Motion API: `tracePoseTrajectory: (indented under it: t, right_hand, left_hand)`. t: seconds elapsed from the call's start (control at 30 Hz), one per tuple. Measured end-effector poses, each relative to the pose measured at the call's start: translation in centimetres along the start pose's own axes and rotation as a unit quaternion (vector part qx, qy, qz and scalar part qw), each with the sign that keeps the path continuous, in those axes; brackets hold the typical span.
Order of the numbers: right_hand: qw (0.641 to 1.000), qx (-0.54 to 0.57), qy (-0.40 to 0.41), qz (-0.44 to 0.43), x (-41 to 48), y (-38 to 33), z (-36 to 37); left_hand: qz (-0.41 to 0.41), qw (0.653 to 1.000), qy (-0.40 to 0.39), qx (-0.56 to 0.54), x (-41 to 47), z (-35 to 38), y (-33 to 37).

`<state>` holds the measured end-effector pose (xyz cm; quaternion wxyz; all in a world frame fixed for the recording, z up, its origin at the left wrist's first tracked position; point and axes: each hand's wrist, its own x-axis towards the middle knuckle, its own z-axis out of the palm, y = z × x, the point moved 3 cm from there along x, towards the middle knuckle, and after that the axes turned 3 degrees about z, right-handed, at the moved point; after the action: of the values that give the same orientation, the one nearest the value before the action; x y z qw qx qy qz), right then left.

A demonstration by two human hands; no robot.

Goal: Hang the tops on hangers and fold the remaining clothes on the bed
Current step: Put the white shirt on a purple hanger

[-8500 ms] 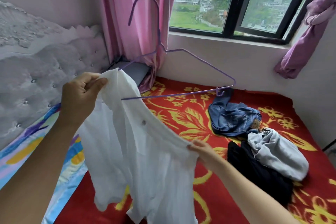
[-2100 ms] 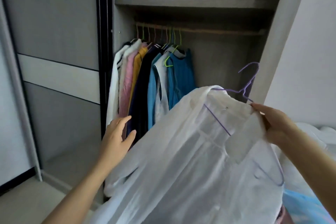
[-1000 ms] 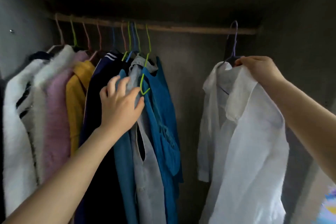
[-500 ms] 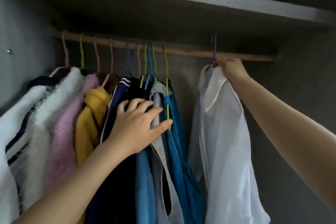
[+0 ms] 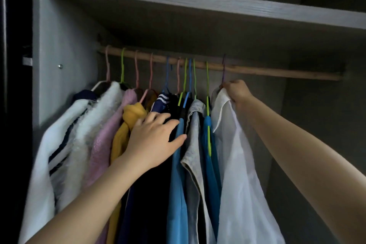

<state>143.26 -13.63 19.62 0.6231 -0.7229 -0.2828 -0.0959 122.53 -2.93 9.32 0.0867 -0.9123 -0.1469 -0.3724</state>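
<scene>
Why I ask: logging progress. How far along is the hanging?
Done: the white shirt sits on its hanger, hooked over the rail. In hand: the right hand grips its collar; the left hand presses other clothes aside. Left: letting go; bed out of view.

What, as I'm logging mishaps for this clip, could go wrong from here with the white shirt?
1. The right hand grips the shirt at its collar, just under the purple hook; a tug on release could unseat the hook from the rod.
2. The left hand presses the packed clothes aside; once freed, they may swing back and crease the shirt.
</scene>
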Motion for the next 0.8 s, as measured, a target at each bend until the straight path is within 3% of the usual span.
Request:
tracePoseTrajectory:
  t: [0.13, 0.33, 0.5, 0.63, 0.8]
  right_hand:
    - [0.995, -0.09, -0.044, 0.012, -0.7, 1.5, 1.5]
    - [0.992, -0.117, -0.043, -0.022, -2.9, 1.5, 0.3]
    - [0.993, -0.106, -0.009, -0.049, -4.9, 1.9, -2.7]
    - [0.987, -0.152, 0.002, -0.058, -8.6, 3.9, -6.1]
    - [0.965, -0.257, 0.02, -0.041, -13.9, 6.7, -11.8]
  left_hand:
    - [-0.011, 1.0, -0.001, -0.026, -0.6, 0.1, -0.3]
    - [-0.02, 0.999, 0.011, -0.025, -0.5, -0.3, 0.7]
    - [0.107, 0.964, 0.231, -0.081, -2.7, -1.0, 3.9]
    - [0.222, 0.933, 0.24, -0.153, -4.4, -0.2, 7.8]
    - [0.298, 0.905, 0.206, -0.222, -5.7, 2.8, 14.0]
